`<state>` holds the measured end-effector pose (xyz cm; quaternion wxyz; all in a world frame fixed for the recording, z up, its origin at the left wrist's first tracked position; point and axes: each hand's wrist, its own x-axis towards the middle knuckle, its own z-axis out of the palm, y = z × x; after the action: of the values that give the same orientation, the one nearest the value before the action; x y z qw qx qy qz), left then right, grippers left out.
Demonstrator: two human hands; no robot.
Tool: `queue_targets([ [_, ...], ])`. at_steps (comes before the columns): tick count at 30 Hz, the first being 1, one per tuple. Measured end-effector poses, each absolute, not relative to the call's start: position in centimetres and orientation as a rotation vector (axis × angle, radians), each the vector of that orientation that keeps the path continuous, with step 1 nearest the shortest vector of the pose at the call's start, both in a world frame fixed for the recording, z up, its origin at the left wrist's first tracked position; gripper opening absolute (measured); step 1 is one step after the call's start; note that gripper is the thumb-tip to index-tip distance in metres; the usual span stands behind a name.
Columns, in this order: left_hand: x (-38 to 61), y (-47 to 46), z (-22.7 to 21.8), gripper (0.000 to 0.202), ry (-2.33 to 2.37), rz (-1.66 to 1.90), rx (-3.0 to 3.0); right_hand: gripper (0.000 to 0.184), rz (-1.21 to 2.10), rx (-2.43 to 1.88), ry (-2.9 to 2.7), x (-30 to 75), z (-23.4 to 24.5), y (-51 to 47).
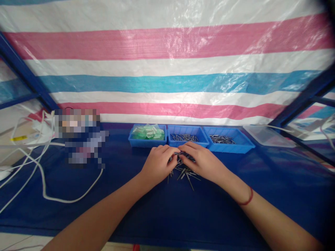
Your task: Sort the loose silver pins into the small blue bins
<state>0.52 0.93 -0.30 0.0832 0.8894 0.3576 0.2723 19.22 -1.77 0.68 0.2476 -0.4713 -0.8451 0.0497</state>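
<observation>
A loose heap of thin dark metal pins (185, 172) lies on the blue table, some pointing toward me; their exact kind is too small to tell. My left hand (160, 163) cups the heap from the left, fingers curled over it. From the right, my right hand (202, 161) bends round the same heap, with its thumb and fingers on the pins. The fingertips of both hands almost meet at the far side. Just beyond stand two blue bins, the middle bin (187, 142) and the right bin (232, 147), both with similar metal pins inside.
On the left, another blue bin (148, 143) holds green and clear small packets. A clear plastic lid (269, 136) lies at the back right. White cables (60, 200) loop across the left side. Blue frame posts (295, 94) and a striped plastic sheet (167, 83) bound the table.
</observation>
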Motion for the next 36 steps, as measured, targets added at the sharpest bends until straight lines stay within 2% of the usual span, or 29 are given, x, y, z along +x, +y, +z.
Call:
queue_targets([
  [9,0.84,1.03,-0.55,0.011,0.98,1.207,2.092,0.016,0.285,-1.204,-2.108,18.77,0.53,-1.89],
  [17,0.86,1.26,-0.85,0.014,0.955,1.148,1.913,0.015,0.325,-1.194,-2.042,18.43,0.6,-2.12],
  [36,0.88,1.47,-0.99,0.013,0.973,1.202,1.963,0.013,0.372,-1.215,-1.788,18.75,0.86,-1.8],
])
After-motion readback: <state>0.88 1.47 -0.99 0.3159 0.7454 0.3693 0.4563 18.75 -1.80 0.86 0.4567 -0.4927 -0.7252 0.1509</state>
